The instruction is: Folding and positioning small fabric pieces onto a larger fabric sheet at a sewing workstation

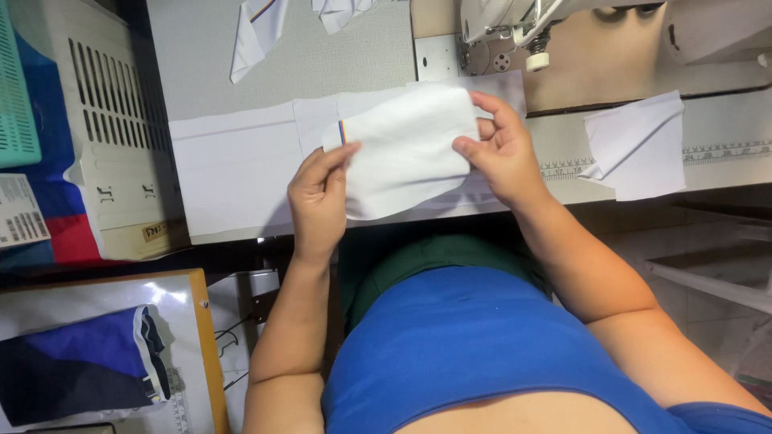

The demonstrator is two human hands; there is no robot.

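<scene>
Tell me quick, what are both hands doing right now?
Left hand: closed, pinching the left edge of the white fabric piece.
Right hand: closed, pinching the right edge of the same piece.

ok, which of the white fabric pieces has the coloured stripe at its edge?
The white piece held up between the left hand and right hand; the white piece lying at right looks plain.

Bright blue sleeveless top (474,345), dark green garment (434,257) at the lap; bare forearms, no jewellery visible

White barcode label (20,210) far left; small tan tag (154,231).
</scene>
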